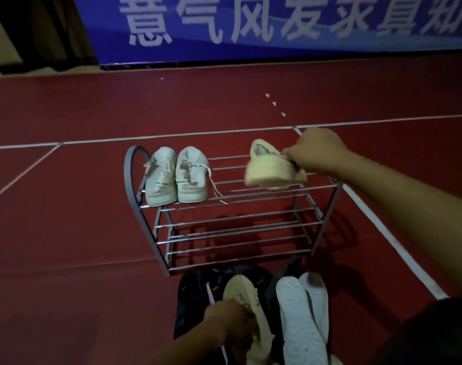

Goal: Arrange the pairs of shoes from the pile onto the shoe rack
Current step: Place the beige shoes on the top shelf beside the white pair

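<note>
Our right arm stretches forward and to the left from the lower right of the view, bare along the forearm, wrist slightly bent. Our right hand (315, 151) sits knuckles up, fingers curled down and pinched closed on the cream sneaker (270, 168) it grips — palm turned away from us. Our left arm comes in from the bottom edge, shorter in view, angled up and to the right. Our left hand (231, 324) is low and near us, fingers wrapped closed around a second cream sneaker (247, 309) — back of the hand facing up.
</note>
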The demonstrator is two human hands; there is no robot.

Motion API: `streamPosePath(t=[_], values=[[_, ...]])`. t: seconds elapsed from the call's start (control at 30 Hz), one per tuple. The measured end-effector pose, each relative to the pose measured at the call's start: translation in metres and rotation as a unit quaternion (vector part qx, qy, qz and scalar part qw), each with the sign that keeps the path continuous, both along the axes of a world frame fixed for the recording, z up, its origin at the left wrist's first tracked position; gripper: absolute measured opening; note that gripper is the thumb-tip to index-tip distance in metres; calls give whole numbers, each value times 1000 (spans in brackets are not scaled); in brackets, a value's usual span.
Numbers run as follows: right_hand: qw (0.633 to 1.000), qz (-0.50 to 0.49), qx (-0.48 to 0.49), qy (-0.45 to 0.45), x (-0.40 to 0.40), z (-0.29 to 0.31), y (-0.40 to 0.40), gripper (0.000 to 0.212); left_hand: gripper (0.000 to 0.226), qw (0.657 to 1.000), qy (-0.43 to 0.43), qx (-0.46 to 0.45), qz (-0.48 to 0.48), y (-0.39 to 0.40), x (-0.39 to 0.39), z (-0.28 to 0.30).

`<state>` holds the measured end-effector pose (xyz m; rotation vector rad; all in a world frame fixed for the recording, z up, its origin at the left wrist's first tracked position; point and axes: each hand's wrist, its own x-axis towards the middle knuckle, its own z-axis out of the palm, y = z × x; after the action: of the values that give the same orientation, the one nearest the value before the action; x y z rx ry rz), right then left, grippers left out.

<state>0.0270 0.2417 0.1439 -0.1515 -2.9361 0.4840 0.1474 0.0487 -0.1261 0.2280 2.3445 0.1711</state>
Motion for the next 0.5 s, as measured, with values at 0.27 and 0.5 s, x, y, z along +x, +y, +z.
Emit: streamPosePath(t=[0.27, 0.5], values=[[989, 90, 97, -65, -34, 30, -58, 30, 55, 996, -62, 32, 47, -9, -20, -2], [998, 32, -38, 31, -84, -12, -51, 46, 44, 997, 27, 58, 38, -5, -37, 19]])
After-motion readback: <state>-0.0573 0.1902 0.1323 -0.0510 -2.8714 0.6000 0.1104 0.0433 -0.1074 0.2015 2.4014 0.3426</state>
